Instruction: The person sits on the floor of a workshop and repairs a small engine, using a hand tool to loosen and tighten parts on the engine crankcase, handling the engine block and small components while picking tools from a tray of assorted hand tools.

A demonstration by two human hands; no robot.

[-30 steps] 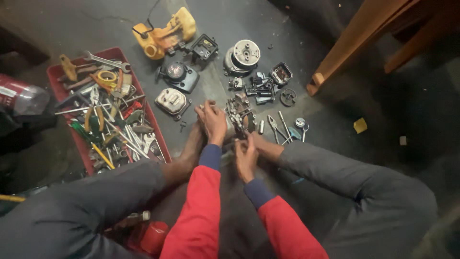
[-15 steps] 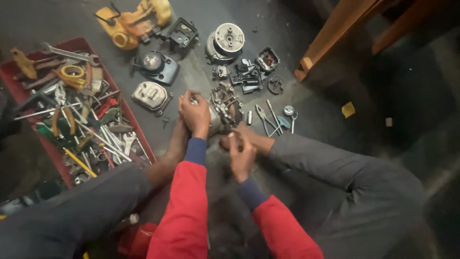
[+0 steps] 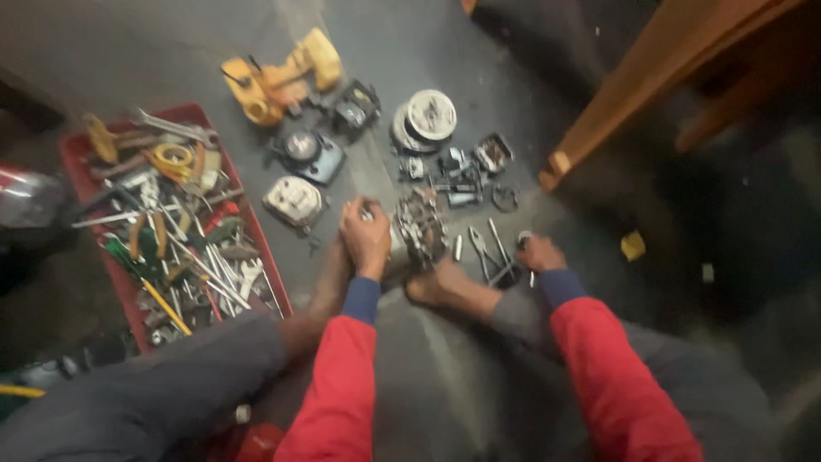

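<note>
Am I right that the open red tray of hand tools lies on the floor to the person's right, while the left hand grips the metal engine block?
Not quite: the head view shows the red tray of hand tools on the person's left. The left hand does grip the grey metal engine block.

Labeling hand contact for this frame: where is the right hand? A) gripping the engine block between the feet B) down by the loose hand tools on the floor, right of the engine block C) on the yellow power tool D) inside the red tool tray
B: the right hand is down at the loose hand tools on the floor, while the left hand holds the engine block.
</note>
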